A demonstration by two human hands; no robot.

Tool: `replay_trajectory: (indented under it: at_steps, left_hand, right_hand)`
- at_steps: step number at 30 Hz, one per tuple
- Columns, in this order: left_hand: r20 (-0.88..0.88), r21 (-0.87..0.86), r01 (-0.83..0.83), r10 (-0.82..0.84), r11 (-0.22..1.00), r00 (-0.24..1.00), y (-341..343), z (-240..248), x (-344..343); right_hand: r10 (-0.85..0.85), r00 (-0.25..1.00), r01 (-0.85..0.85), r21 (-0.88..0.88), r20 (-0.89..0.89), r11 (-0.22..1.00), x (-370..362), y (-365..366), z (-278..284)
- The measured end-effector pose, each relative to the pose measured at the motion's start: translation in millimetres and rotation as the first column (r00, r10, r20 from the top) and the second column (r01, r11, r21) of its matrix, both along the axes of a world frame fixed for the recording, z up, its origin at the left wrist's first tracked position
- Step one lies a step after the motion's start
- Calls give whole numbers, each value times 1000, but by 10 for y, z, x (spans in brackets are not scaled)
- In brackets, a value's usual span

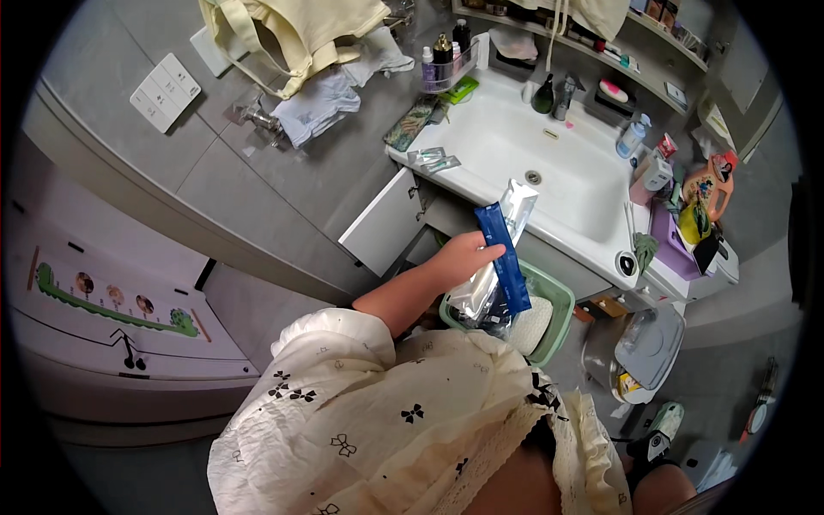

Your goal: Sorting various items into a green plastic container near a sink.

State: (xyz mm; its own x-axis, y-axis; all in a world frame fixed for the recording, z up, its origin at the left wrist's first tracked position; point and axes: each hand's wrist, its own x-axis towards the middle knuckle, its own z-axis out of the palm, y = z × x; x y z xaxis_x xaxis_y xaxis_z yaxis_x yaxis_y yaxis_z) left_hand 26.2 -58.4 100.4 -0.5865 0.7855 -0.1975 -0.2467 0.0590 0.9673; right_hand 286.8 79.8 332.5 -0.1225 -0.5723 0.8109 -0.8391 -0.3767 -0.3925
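Note:
My left hand [470, 257] is closed round a long, flat blue packet [505, 262], its thumb lying across the front. Silver foil packaging [518, 206] sticks up behind the blue packet toward the sink. More crinkled silver wrapping [474, 296] shows below my fingers; whether it is one piece with the upper foil is hidden. All this is held over a light green basin [562, 300], where a white textured item [530, 326] lies beside dark packages. My right hand is out of view.
A white sink [489, 137] lies ahead, with small sachets [433, 160] on its left rim. Under it, a white cabinet door [384, 227] stands ajar. A lidded bin [635, 352] is at the right. Clothes [322, 103] hang on the left wall.

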Motion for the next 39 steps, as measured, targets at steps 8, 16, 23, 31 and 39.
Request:
replay_trajectory:
  at_steps: [8,16,23,31,39]
  left_hand:
    - [30,-45,-22,24,999,999,-29,19,-30]
    - [-76,-56,97,-101,994,992,8,-149,24]
    - [75,114,66,-75,991,994,-54,-59,-80]
    - [169,70,43,-54,997,984,-81,-170,-359]
    - [88,162,214,-230,963,969,70,-149,-743]
  right_hand:
    - [-196,953,190,48,229,981,-158,342,-284]
    - [-981,-61,357,922,185,152,-1475,136,-1803]
    - [-847,32,111,841,530,530,-1415,205,-2272]
    - [-653,161,107,644,740,757,-1678,436,-2324]
    - [-584,-151,179,603,798,777,-2112,311,-2505]
